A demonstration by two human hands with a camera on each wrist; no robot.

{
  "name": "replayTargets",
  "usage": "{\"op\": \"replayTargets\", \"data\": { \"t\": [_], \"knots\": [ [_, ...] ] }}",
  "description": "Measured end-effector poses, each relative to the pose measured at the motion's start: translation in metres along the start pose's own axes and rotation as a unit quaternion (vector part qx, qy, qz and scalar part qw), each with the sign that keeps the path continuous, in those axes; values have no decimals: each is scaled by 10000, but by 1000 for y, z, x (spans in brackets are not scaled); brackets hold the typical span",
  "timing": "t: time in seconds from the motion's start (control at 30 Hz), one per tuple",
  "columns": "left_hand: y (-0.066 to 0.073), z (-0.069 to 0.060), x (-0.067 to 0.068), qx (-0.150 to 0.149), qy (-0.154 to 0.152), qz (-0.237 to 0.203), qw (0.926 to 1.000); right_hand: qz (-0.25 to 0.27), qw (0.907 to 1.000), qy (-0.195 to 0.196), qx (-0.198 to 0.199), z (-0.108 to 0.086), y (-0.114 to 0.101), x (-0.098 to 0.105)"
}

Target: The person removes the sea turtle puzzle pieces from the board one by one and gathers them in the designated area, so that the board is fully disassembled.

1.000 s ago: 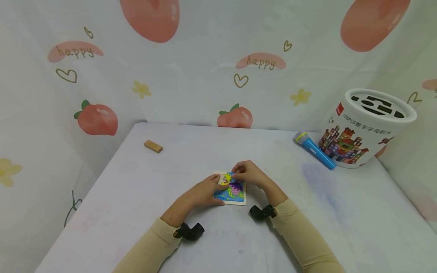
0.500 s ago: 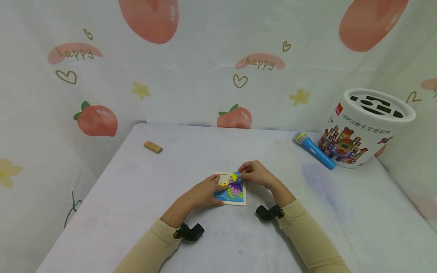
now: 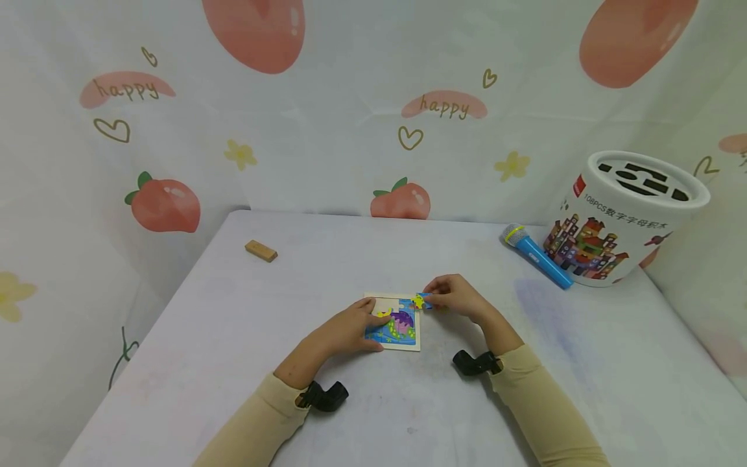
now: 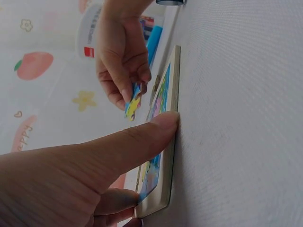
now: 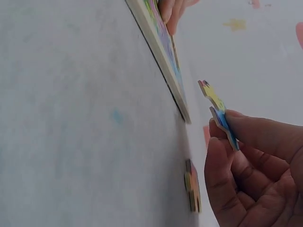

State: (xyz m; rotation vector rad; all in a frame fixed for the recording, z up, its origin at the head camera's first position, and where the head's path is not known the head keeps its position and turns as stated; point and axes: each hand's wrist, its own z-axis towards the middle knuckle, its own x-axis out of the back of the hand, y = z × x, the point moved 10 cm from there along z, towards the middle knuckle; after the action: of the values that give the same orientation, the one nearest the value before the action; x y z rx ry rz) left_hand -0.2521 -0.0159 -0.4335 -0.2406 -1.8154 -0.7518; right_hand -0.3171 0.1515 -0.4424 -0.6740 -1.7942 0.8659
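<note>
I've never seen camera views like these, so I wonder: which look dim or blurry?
Head: brightest, print on the white tub legible; left wrist: dimmer and turned sideways, yet the tabletop shows its weave; right wrist: dim too, tabletop blurred, right hand and its puzzle piece clearer.

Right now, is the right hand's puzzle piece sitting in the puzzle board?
No, the right hand pinches the puzzle piece in the air, apart from the puzzle board.

In the head view, the backdrop (image 3: pixel 327 162) carries the word "happy" (image 3: pixel 126 88) in script at ten o'clock and again at one o'clock. At three o'clock the white bucket (image 3: pixel 633 235) bears "108PCS数字字母积木"; its small red label (image 3: pixel 579 186) is illegible. In the left wrist view, "appy" shows at nine o'clock on the backdrop.
</note>
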Motion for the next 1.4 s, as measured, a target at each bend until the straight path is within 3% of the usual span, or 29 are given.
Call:
{"op": "replayTargets", "data": {
  "t": [0.73,1.4],
  "knots": [
    [1,-2,1,51,12,-127,9999,-27,9997,196,-158,-12,27,30],
    [1,-3,2,39,5,-119,9999,261,9985,436,-207,-27,52,57]
  ]
}}
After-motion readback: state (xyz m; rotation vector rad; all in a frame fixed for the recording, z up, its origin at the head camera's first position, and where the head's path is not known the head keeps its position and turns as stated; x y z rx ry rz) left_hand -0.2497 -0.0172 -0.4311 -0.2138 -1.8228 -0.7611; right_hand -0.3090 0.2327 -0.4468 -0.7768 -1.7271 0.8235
